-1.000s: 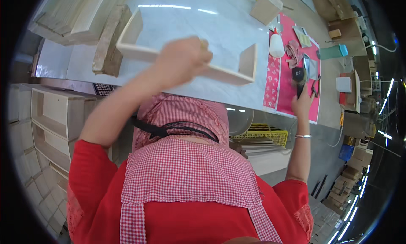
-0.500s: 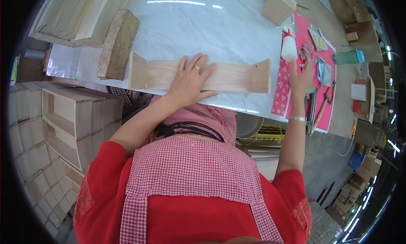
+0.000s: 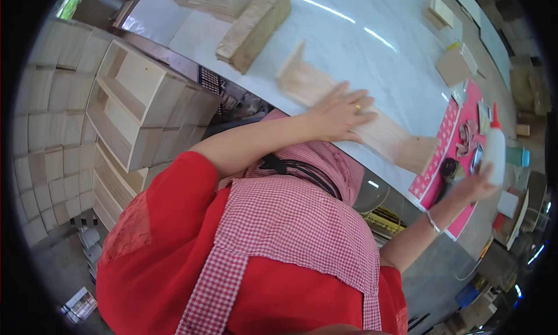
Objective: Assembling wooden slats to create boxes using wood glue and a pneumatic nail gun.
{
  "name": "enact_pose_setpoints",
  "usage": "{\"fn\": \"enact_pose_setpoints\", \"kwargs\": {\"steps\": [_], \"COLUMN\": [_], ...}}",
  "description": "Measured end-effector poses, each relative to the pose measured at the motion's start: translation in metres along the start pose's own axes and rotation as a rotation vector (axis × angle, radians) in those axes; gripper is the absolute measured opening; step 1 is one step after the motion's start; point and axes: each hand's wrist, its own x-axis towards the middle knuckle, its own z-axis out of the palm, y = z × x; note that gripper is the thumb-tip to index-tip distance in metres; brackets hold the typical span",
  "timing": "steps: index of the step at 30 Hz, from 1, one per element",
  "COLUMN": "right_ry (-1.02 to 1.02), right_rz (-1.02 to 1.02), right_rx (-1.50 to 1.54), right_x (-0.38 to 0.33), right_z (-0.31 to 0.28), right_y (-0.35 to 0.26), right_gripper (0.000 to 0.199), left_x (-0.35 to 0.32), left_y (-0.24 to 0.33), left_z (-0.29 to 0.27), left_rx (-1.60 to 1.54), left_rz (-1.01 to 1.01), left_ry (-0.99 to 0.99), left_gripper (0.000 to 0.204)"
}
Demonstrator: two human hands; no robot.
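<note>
A long pale wooden board (image 3: 389, 123) with a short upright piece at each end lies near the table's front edge, slightly smeared by motion. Flat across its middle rests my left hand (image 3: 343, 114), fingers spread, a ring on one finger. My right hand (image 3: 479, 184) is raised over the pink sheet at the right, its fingers wrapped round the lower part of a white glue bottle (image 3: 495, 146). The bottle stands nearly upright with its red nozzle pointing up. Part of the right hand is blurred.
On the pink patterned sheet (image 3: 433, 166) lie a crumpled pink cloth (image 3: 467, 137) and small tools. A wrapped brown block (image 3: 256, 30) sits at the table's far left. Wooden blocks (image 3: 456, 65) stand at the far right. Stacked wooden boxes (image 3: 145, 97) fill the left side.
My right hand has taken hold of the glue bottle and lifted it off the pink sheet. The whole view has turned, so the table and board now slant down to the right.
</note>
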Motion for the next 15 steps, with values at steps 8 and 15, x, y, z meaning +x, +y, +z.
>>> {"fn": "enact_pose_setpoints", "kwargs": {"steps": [8,15], "right_ry": [-0.428,-0.823], "right_rz": [0.02,0.059], "right_rx": [-0.149,0.017], "right_x": [-0.081,-0.137], "right_z": [0.049,0.093], "right_y": [-0.089,-0.113], "right_gripper": [0.051,0.058], "left_x": [0.013,-0.003], "left_y": [0.009,-0.001], "left_z": [0.009,0.002], "left_rx": [0.036,0.028], "left_rz": [0.064,-0.101], "left_ry": [0.133,0.155], "left_gripper": [0.068,0.068]}}
